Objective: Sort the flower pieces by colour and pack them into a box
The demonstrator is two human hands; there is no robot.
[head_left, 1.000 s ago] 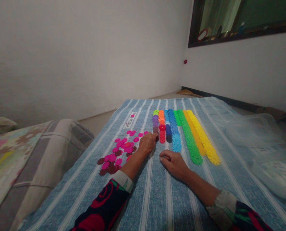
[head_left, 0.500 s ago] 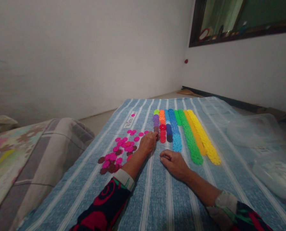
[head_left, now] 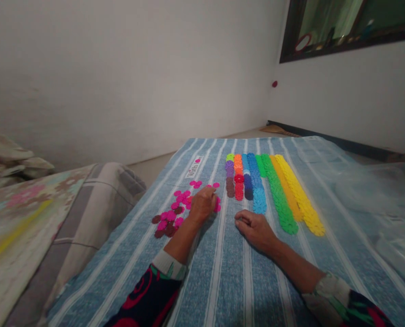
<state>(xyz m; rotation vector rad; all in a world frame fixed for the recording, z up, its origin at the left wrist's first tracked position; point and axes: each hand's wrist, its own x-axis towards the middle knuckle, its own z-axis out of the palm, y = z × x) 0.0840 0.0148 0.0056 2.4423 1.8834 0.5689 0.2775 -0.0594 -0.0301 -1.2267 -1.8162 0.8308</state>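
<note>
My left hand (head_left: 203,204) is over the right side of a loose heap of pink flower-shaped discs (head_left: 171,215), its fingers bent down and drawn together. Whatever its fingertips touch or hold is hidden. Brown discs (head_left: 159,233) lie mixed into the heap. My right hand (head_left: 255,229) rests on the cloth, loosely curled, with no piece showing in it. Beyond it, overlapping discs lie in rows: a row ending in brown discs (head_left: 230,187), a row with red discs (head_left: 239,192), blue discs (head_left: 255,181), green discs (head_left: 279,200) and yellow discs (head_left: 299,197).
A blue striped cloth (head_left: 202,281) covers the table. A printed paper label (head_left: 193,168) lies beyond the heap. Clear plastic bags (head_left: 376,186) lie on the right. At the left stands a surface draped in grey checked fabric (head_left: 86,218). A white wall (head_left: 137,81) rises behind.
My left hand has moved left from the brown end of the row back to the pink discs, uncovering the brown ones. My right hand stays curled in place. The view has turned slightly left.
</note>
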